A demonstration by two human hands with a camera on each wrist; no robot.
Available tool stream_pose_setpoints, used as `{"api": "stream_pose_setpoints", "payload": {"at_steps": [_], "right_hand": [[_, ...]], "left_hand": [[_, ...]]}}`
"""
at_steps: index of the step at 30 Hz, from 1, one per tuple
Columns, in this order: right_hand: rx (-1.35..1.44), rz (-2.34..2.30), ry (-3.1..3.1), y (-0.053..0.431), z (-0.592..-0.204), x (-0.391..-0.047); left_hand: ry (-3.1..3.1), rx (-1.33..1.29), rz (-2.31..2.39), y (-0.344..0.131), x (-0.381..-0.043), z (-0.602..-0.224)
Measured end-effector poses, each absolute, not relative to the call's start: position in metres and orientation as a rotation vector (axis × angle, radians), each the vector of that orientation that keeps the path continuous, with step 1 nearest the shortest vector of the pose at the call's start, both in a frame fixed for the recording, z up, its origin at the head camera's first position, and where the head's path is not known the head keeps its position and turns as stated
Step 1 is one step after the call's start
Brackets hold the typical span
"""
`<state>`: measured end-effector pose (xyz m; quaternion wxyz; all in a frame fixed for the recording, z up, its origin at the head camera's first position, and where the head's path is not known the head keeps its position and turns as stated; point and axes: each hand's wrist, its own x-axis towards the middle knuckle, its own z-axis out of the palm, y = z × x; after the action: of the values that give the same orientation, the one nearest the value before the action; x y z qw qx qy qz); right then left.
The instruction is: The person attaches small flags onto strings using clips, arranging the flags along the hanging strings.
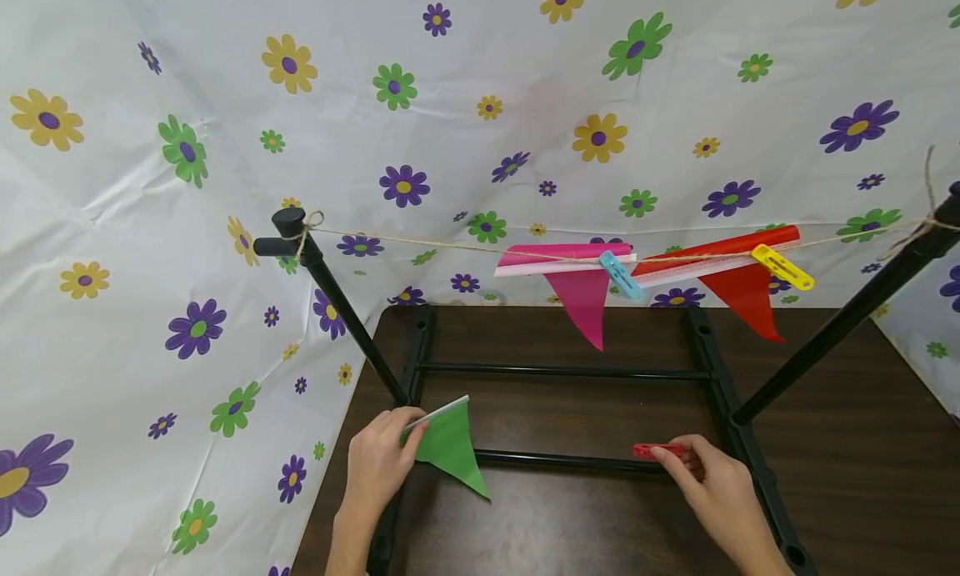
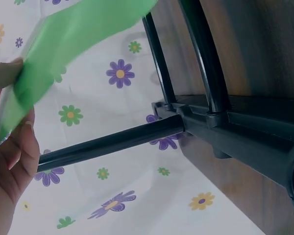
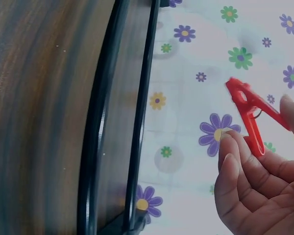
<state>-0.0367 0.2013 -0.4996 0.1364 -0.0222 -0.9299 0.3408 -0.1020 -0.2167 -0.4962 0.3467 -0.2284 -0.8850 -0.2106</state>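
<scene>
My left hand (image 1: 382, 455) pinches a green pennant flag (image 1: 452, 449) by its white top edge, and the cloth hangs to the right of the fingers. In the left wrist view the thumb presses on the flag's pale edge strip. My right hand (image 1: 720, 484) holds a red clothespin (image 3: 250, 110) by its two legs, between thumb and fingers; its tip points away from the hand. Above both hands a string (image 1: 427, 241) runs between two black posts. A pink flag (image 1: 585, 297) hangs there with a blue clothespin (image 1: 621, 276), and a red flag (image 1: 742, 293) with a yellow clothespin (image 1: 782, 267).
The black frame (image 1: 562, 371) stands on a dark wood table (image 1: 562, 534). Its left post (image 1: 345, 322) leans up behind the left hand, its right post (image 1: 847, 309) rises beyond the right hand. A flower-patterned white cloth (image 1: 480, 51) covers the back and left.
</scene>
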Motion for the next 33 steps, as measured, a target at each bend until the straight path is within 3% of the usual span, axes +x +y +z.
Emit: {"api": "stream_pose_setpoints", "payload": {"at_steps": [33], "right_hand": [[0.299,0.997,-2.222,0.184,-0.439,-0.03]], "left_hand": [[-2.242,-0.632,-0.721,-0.219,-0.1,-0.477]]}}
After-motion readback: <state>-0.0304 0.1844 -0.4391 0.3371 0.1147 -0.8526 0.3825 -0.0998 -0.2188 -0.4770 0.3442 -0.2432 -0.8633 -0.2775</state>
